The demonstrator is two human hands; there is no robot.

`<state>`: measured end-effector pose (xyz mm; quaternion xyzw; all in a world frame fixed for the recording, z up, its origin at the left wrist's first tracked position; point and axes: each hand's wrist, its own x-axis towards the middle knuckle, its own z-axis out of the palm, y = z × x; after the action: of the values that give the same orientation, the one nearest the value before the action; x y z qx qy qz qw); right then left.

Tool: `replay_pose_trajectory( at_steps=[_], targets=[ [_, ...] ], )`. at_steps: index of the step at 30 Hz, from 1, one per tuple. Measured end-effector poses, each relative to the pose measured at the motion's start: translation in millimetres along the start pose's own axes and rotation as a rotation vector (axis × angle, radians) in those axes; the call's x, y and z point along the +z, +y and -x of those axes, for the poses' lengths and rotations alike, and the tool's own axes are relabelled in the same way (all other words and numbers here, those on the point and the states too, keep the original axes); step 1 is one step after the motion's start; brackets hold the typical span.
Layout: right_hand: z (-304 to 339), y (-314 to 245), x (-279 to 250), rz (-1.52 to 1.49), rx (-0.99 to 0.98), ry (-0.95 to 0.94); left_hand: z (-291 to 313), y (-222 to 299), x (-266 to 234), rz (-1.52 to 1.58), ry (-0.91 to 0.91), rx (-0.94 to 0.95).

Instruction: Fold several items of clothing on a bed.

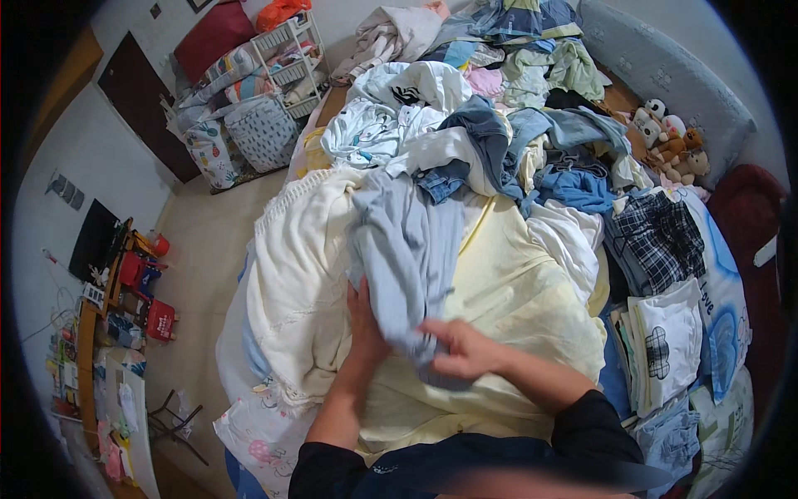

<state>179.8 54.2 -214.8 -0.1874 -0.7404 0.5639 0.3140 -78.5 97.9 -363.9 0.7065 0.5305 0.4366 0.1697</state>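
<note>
A pair of grey-blue trousers [397,241] lies lengthwise in front of me, over a cream blanket and a pale yellow sheet. My right hand [457,348] is closed around its near end, slightly smeared by motion. Along the left edge of the cloth, my left hand [364,320] holds the garment, some of its fingers hidden by the fabric. The fringed cream blanket [299,274] spreads just left of that hand. Under and right of the trousers stretches the pale yellow sheet [524,299].
A heap of loose clothes, including blue jeans [482,137], covers the bed's far part. At the right are folded plaid shorts [661,237] and a stack of folded shirts [669,341]. Plush toys [673,141] sit by the padded headboard [665,75]. A white rack [291,62] stands far left.
</note>
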Motion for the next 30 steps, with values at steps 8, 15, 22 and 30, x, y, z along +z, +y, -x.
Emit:
replay_pose_trajectory(
  at_steps=[8,15,22,30],
  targets=[
    [31,-9,51,-0.627,-0.02,-0.67,10,59,0,-0.075,0.267,0.732],
    [39,15,81,-1.157,0.374,-0.812,59,87,4,0.373,-0.56,0.025],
    [29,11,55,-0.956,0.171,-0.778,84,36,-37,0.742,-0.861,-0.745],
    [27,61,-30,0.006,0.341,0.331,79,113,-163,1.408,-1.081,0.146]
  ],
)
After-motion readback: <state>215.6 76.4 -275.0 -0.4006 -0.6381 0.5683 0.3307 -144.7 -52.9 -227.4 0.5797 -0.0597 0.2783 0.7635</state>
